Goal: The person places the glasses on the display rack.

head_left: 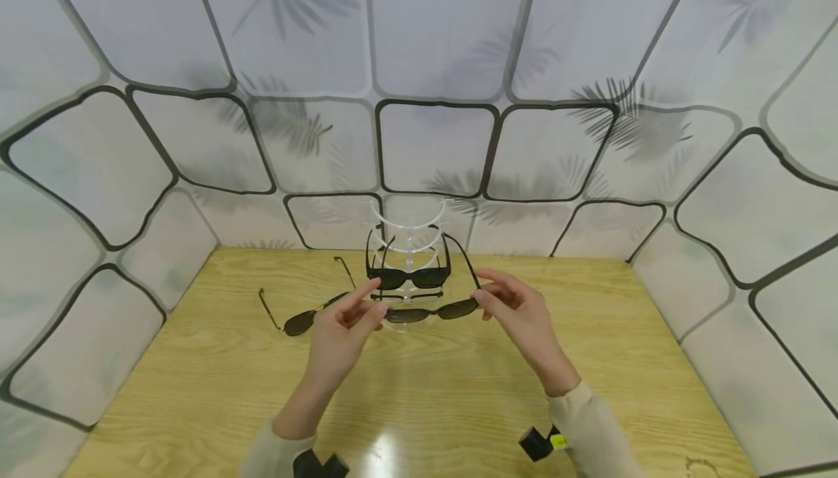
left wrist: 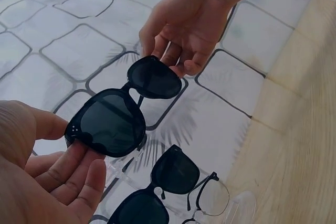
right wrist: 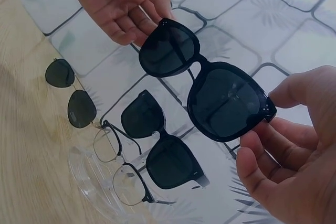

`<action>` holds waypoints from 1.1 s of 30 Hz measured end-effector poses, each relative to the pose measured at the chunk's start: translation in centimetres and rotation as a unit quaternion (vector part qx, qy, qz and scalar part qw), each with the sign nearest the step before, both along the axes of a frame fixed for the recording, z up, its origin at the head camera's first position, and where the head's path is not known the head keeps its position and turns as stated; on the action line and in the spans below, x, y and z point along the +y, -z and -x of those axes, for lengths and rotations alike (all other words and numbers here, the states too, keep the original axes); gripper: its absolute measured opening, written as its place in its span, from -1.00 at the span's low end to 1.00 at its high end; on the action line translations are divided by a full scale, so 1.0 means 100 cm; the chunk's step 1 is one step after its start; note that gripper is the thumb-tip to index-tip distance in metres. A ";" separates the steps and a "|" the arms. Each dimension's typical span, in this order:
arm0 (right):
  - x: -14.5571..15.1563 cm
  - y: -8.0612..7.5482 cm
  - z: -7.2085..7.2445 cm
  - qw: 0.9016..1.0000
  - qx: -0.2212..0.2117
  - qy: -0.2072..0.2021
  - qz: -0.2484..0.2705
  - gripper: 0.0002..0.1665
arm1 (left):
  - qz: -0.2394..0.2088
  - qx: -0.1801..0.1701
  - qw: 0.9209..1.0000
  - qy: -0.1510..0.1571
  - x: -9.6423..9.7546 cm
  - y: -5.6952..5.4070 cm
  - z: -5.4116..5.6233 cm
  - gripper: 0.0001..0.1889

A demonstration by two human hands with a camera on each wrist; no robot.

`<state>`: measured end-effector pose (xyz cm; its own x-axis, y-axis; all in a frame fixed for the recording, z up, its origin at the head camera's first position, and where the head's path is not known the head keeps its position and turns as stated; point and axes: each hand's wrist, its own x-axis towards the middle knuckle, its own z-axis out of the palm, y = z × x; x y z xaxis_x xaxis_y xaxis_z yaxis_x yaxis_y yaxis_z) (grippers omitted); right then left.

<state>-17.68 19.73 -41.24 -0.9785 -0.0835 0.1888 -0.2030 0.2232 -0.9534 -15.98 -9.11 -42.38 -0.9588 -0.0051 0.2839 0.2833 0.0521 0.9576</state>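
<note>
Both hands hold one pair of black sunglasses (head_left: pixel 457 308) by its two ends, lenses toward me. My left hand (head_left: pixel 340 340) pinches the left corner between thumb and fingers. At the opposite corner, my right hand (head_left: pixel 524 321) grips with thumb and fingertips. The held pair is in front of a clear display stand (head_left: pixel 409 239). Another pair of black sunglasses (right wrist: pixel 170 161) sits on that stand, with clear-lensed eyeglasses (right wrist: pixel 137 176) below it. In the right wrist view, the held lenses show dark and rounded, with small dots at the corner.
Thin-framed sunglasses (head_left: pixel 299 323) lie on the wooden table (head_left: pixel 432 405) left of the stand, temples unfolded toward the back. Patterned cloth walls (head_left: pixel 432 147) enclose the back and both sides. The stand's upper curved bars rise behind the glasses.
</note>
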 end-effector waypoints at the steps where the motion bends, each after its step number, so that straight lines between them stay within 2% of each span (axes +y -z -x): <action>1: -0.001 0.000 0.001 1.000 -0.001 -0.001 0.004 -0.52 | -0.002 0.000 1.000 -0.002 -0.001 -0.001 0.001 -0.55; 14: -0.016 -0.002 0.016 1.000 0.004 0.012 0.022 -0.62 | -0.015 -0.008 1.000 -0.011 -0.008 -0.004 0.017 -0.61; 20: -0.020 -0.004 0.022 0.999 -0.002 0.025 0.029 -0.62 | -0.031 -0.019 0.999 -0.031 -0.006 -0.007 0.024 -0.63; 26: -0.026 -0.008 0.032 0.999 -0.001 0.028 0.045 -0.61 | -0.044 -0.022 0.998 -0.038 -0.008 -0.010 0.035 -0.65; 33: -0.032 -0.008 0.044 0.998 -0.005 0.024 0.063 -0.61 | -0.034 -0.030 0.998 -0.046 -0.011 -0.011 0.042 -0.69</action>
